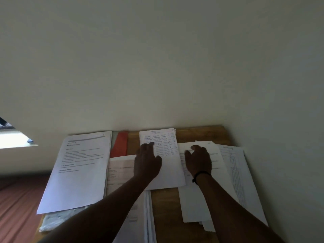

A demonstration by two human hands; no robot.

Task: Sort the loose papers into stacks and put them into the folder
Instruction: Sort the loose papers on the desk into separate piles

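As both hands lie flat with fingers spread, left hand (147, 162) on a thin white handwritten sheet (163, 155), right hand (198, 162) on adjacent white printed papers (198, 204): light, limp, slippery; probably best lifted by an edge.

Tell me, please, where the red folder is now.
In the head view the red folder lies at the table's far edge, against the wall, between the large printed sheet on its left and the handwritten sheet under the left hand.

Both my forearms bare, no sleeves in view. Left hand (147, 163): no rings, no watch, nothing on wrist. Right hand (199, 161): thin black wristband (201, 174) round the wrist w/ small knot or bead at inner side. No gloves on either.
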